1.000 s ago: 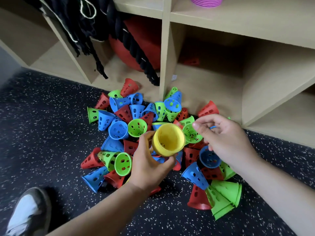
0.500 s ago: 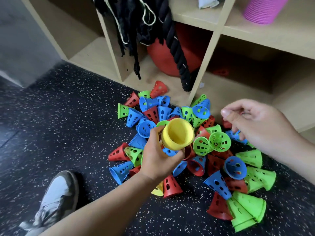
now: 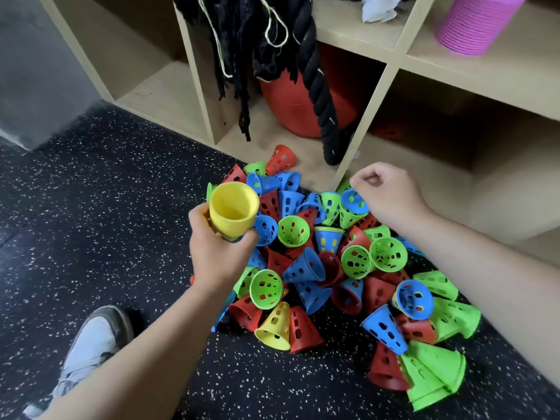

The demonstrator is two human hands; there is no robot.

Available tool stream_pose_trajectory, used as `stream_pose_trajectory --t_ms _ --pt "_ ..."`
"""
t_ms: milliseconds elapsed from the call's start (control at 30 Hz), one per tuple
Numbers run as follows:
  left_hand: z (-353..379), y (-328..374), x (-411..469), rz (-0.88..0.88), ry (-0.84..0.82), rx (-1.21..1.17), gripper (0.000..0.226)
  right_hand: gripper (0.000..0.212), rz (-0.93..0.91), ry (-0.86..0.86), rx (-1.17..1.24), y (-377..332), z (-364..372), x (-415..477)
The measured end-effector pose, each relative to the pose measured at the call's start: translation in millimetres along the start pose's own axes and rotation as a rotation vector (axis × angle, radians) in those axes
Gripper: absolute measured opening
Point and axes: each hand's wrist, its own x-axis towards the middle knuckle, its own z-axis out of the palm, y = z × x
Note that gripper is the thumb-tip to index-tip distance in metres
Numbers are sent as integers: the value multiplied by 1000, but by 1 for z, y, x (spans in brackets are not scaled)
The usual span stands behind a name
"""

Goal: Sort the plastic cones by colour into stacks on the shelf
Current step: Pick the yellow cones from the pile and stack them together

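Plain bright yellow on the yellow stack (image 3: 233, 212), just above the pile's left edge. The pile (image 3: 306, 268) itself is a jumble of red, blue and lime green, every cone dotted with dark holes. One lone yellow cone (image 3: 274, 327) sits at the pile's near edge. Under the pile, the floor (image 3: 106, 192) is black, flecked white. Behind the pile, the shelf (image 3: 157, 98) is pale beige, with a red ball (image 3: 300, 104), a black rope (image 3: 315, 83) and a purple stack (image 3: 475, 24). Left of the pile is a white and grey shoe (image 3: 91, 347).
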Motion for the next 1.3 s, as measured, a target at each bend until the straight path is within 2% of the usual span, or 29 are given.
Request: stream_pose_trajectory --t_ms 100,267,400,567,700,800,1000,1133,1300 --pt "0 -1 8 10 13 15 64 11 35 -48 -170 38 28 3" --pt "9 -2 9 25 -3 13 63 28 3 -305 -479 78 64 8" --pt "14 -2 7 52 -44 23 64 18 42 -374 -504 85 75 12" --pt "20 0 7 38 -50 28 62 7 140 -249 -244 73 60 17" --pt "24 2 2 50 -59 23 65 11 272 -186 210 64 43 11" --pt "25 3 -4 65 -80 15 66 12 312 -194 391 62 31 1" --pt "20 10 -18 73 -111 -23 66 18 318 -143 387 61 13 -23" --pt "21 11 -28 85 -111 -11 67 11 283 -75 371 60 2 -35" --pt "22 11 -38 113 -136 21 65 15 270 -58 362 63 -7 -47"
